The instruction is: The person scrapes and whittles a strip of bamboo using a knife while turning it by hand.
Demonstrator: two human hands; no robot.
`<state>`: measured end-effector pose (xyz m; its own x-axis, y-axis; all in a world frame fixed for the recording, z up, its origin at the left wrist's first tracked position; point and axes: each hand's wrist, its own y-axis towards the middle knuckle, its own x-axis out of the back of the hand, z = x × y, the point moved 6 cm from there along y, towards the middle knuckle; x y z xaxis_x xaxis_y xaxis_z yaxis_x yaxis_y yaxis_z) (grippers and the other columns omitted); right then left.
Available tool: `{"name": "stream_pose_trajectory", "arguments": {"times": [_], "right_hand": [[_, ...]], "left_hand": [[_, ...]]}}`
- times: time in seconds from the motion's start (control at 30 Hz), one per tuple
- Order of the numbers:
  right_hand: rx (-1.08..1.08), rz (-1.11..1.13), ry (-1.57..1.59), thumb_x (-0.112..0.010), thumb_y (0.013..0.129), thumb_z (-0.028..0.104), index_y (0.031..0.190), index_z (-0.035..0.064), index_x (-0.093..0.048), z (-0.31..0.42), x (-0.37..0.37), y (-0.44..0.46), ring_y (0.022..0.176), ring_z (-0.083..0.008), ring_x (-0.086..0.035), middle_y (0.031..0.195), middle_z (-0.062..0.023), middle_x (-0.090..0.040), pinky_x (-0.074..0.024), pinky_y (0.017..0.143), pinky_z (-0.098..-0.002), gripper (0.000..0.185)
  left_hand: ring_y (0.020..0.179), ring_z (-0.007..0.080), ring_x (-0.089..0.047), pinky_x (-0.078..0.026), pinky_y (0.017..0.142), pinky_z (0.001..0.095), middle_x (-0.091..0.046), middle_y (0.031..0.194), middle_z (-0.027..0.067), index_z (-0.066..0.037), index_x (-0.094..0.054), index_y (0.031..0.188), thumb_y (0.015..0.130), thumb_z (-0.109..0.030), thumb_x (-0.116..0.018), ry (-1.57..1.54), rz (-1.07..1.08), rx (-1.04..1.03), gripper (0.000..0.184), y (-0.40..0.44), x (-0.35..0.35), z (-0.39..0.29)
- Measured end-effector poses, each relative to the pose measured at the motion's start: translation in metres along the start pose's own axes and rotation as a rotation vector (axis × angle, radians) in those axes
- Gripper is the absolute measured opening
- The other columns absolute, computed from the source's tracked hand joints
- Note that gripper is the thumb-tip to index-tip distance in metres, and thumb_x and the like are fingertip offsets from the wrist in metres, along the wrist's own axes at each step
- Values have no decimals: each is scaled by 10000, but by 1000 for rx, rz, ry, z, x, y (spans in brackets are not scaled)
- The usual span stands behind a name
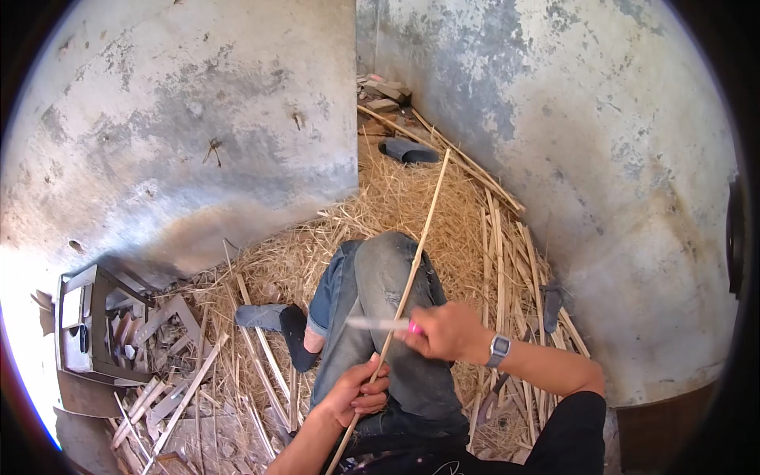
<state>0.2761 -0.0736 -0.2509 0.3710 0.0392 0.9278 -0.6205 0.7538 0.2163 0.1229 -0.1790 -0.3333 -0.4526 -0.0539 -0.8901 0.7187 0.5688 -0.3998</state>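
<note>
My left hand (360,390) is wrapped round the lower part of a long, thin bamboo strip (428,214), which slants up and away over my jeans-covered legs. Just above it, my right hand (445,331), with a watch at the wrist, grips a knife (378,324) by its pink handle. The blade points left and crosses the strip; whether its edge touches the strip I cannot tell. The strip's lower end runs past my left hand toward the bottom edge of the view.
Shavings (388,198) cover the floor. Long strips (499,261) lie along the right wall. A slipper (409,150) lies farther off, near bricks (384,91). At left, a wooden stool-like frame (99,324) stands beside scrap wood. Plastered walls (237,103) rise on both sides.
</note>
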Motion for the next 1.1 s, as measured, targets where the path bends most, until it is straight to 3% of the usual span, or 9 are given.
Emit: {"name": "stream_pose_trajectory", "arguments": {"times": [0.1,0.2,0.27,0.37,0.4,0.5,0.6,0.87,1.1], "right_hand": [[132,60,-116,-581,995,572,739,96,-607,20,-3,-10,443,-316,-635,535,-120,-616,-502,426,-455,541],[68,-257,-273,-576,983,611,659,123,-586,-98,17,30,398,-283,-597,486,-94,-578,-458,382,-403,586],[123,-347,-245,-580,990,592,647,129,-578,-98,19,49,375,-269,-573,461,-88,-555,-429,363,-404,577],[-27,-277,-351,-588,995,562,668,130,-596,-68,29,56,393,-260,-583,494,-87,-577,-418,359,-414,542],[102,-248,-339,-574,1009,546,700,139,-627,-55,18,48,419,-243,-594,522,-73,-591,-417,362,-405,513],[222,-296,-239,-562,1002,588,705,147,-626,-79,21,56,428,-237,-578,525,-58,-583,-408,365,-403,536],[130,-248,-395,-574,977,638,714,140,-633,-140,33,75,409,-229,-535,498,-52,-553,-394,368,-400,567],[-59,-251,-128,-585,1011,518,733,91,-584,-58,32,46,493,-337,-624,552,-131,-604,-448,445,-452,509],[-66,-84,10,-637,992,493,788,93,-581,-20,33,36,517,-335,-627,590,-97,-611,-462,465,-451,453]], "left_hand": [[382,15,-253,-228,376,204,-317,593,-90,-142,-477,966,1110,-481,-442,15,-19,-6,370,-1,2,1],[391,17,-263,-232,374,205,-328,608,-86,-138,-473,967,1112,-474,-440,7,-55,-19,367,1,-2,0],[395,18,-269,-236,373,205,-335,617,-83,-133,-470,970,1115,-467,-434,-7,-82,-31,366,4,-1,-4],[403,28,-280,-233,370,207,-350,625,-77,-116,-487,986,1118,-443,-446,-155,79,-37,355,9,-1,-19],[402,29,-278,-234,369,203,-345,623,-78,-117,-486,985,1119,-438,-443,-183,97,-34,350,7,-1,-17],[400,29,-279,-236,366,200,-350,628,-77,-120,-485,983,1126,-423,-430,-177,101,-32,339,4,1,-14],[402,29,-290,-244,363,206,-360,637,-74,-121,-484,985,1128,-417,-427,-274,61,-16,334,9,-1,-22],[400,31,-303,-285,364,211,-377,643,-69,-118,-492,1018,1128,-427,-414,-287,156,-91,337,-1,5,-35],[397,32,-302,-277,363,208,-380,642,-66,-118,-496,1018,1123,-424,-431,-289,178,-89,330,0,2,-34]]}}
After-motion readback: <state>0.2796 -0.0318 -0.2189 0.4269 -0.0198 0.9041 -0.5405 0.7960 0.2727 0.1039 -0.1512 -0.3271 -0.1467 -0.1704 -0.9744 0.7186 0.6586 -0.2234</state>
